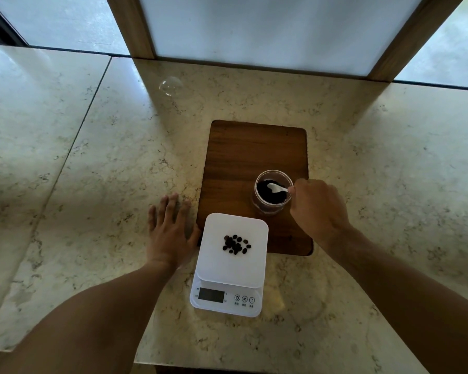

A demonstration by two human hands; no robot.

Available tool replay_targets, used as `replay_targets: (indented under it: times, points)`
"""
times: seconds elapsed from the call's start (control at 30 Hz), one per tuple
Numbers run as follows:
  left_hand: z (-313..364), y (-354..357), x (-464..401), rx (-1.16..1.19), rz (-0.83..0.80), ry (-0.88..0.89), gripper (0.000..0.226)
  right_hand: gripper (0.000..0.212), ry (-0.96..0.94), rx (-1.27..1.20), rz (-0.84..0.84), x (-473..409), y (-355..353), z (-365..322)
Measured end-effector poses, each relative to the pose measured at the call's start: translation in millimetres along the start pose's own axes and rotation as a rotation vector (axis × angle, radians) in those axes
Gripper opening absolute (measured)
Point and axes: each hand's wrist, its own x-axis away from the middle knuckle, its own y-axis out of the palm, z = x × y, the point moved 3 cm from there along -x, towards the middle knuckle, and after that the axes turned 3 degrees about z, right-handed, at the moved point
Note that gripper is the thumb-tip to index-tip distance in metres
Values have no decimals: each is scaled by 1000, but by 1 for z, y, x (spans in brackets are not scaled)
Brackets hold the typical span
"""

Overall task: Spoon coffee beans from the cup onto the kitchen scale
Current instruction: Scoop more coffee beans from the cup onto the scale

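Here, on marble counter (92, 163), left hand (170, 233) lies flat; right hand (319, 209) grips spoon (276, 188).

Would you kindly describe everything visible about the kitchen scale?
The kitchen scale is white, apparently plastic, with a square platform above a dark blank display and three round buttons. A small pile of coffee beans sits mid-platform. Its far end overlaps the wooden board; the left hand lies flat beside it.
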Motion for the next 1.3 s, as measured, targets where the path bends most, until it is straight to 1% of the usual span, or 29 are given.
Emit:
replay_targets:
  times: [0.1, 0.23, 0.4, 0.53, 0.77, 0.83, 0.93, 1.03, 1.07, 1.17, 1.3]
  points:
    - [-1, 1, 0, -16, -6, -2, 72, 25, 59, -47, -50, 3, 5, -1]
    - [-1, -1, 1, -15, -23, -8, 73, 26, 108, -117, -54, 5, 7, 1]
    - [0, 1, 0, -31, -27, -4, 74, 29, 142, -79, -37, -2, 2, 8]
    - [0, 0, 0, -32, -21, -5, 73, 28, 167, -51, -97, -1, 7, 6]
    - [0, 0, 0, -35, -21, 2, 71, 32, 287, -161, -169, -2, 22, 2]
    - [0, -1, 1, -28, -21, 0, 71, 34, 273, -170, -186, -2, 22, 1]
    - [2, -3, 0, -18, -23, 0, 72, 36, 181, -144, -230, -4, 22, 0]
    - [3, -5, 0, -20, -36, 0, 73, 32, 321, -284, -303, -6, 27, 10]
    - [3, -6, 0, -19, -37, 0, 74, 32, 353, -321, -306, -5, 29, 13]
    - [3, -7, 0, -12, -38, -7, 73, 41, 428, -416, -266, -3, 30, 20]
    - [4, -6, 1, -14, -42, -5, 73, 40, 492, -500, -281, -2, 31, 27]
